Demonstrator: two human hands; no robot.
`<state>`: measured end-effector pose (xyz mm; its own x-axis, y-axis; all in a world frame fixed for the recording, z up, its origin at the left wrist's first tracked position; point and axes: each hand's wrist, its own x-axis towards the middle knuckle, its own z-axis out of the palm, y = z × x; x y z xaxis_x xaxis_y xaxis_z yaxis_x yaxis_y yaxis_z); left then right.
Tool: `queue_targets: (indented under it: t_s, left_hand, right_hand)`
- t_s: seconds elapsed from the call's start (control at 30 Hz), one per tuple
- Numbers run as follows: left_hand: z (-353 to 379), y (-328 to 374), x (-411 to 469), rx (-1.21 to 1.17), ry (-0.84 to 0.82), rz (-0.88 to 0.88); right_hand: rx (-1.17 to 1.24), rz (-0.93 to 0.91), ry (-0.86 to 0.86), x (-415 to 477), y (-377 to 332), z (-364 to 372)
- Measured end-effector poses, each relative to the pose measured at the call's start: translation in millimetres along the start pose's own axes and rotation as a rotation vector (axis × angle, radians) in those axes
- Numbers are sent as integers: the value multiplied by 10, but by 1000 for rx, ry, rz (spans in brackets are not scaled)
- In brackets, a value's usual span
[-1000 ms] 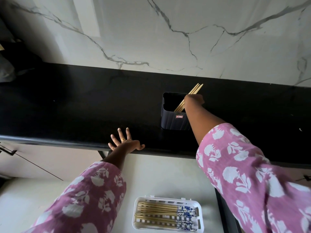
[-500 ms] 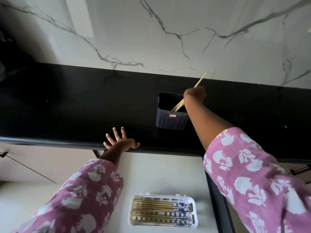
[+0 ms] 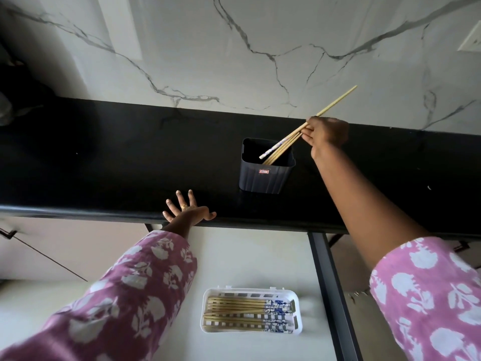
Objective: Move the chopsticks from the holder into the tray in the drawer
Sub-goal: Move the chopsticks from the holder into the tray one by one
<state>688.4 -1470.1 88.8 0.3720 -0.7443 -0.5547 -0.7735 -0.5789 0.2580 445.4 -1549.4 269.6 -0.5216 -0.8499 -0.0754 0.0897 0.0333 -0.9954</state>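
A dark ribbed holder [image 3: 265, 175] stands on the black counter [image 3: 117, 157]. My right hand [image 3: 326, 132] pinches one bamboo chopstick [image 3: 335, 102] and has it raised slantwise, its white-and-blue patterned end just above the holder's mouth. A few more chopsticks [image 3: 279, 152] lean in the holder against its right rim. My left hand [image 3: 186, 209] rests flat with spread fingers on the counter's front edge. Below, a white slotted tray [image 3: 296, 303] in the open drawer holds several chopsticks [image 3: 239, 312] lying side by side.
A marble wall [image 3: 234, 48] rises behind the counter. The pale drawer floor [image 3: 247, 259] spreads round the tray, and a dark drawer rail [image 3: 330, 282] runs along its right side. Dark objects sit at the far left of the counter.
My right hand has lifted a chopstick up and to the right, out of the holder, so its patterned end now shows. The left hand has stayed on the counter edge.
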Motion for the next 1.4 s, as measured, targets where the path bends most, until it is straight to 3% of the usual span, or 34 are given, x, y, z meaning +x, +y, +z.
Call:
queue_targets:
  t_s: [0.1,0.3,0.43,0.6,0.77,0.9,1.0,1.23,1.4]
  left_hand:
    - [-5,0,-47,18,21,4]
    - [-12,-23,-130,7,31,36]
    - [-20,-48,-133,-10,29,46]
    - [-18,-36,-145,-23,25,45]
    - [-17,-19,-130,13,36,35]
    - [-3,-25,-76,28,28,28]
    - [7,-29,-12,35,23,27]
    - [34,-9,64,67,18,-6]
    - [65,-3,121,80,25,-19]
  right_hand:
    - [103,-14,-226,-275,124,-80]
    - [-44,-39,-486,-731,816,-175]
    - [-313,-56,-620,-990,1427,-327]
    - [-767,-293,-837,-1343,2081,-678]
    - [-932,-275,-897,-1641,2524,-896]
    - [-1206,-421,-1073,-1792,2875,-1059]
    - [-1286,-427,-1127,-1875,3098,-1131]
    - [-1249,-56,-1049,-1989,3302,-1230]
    - [-1292,-249,-1049,-1998,3384,-1269]
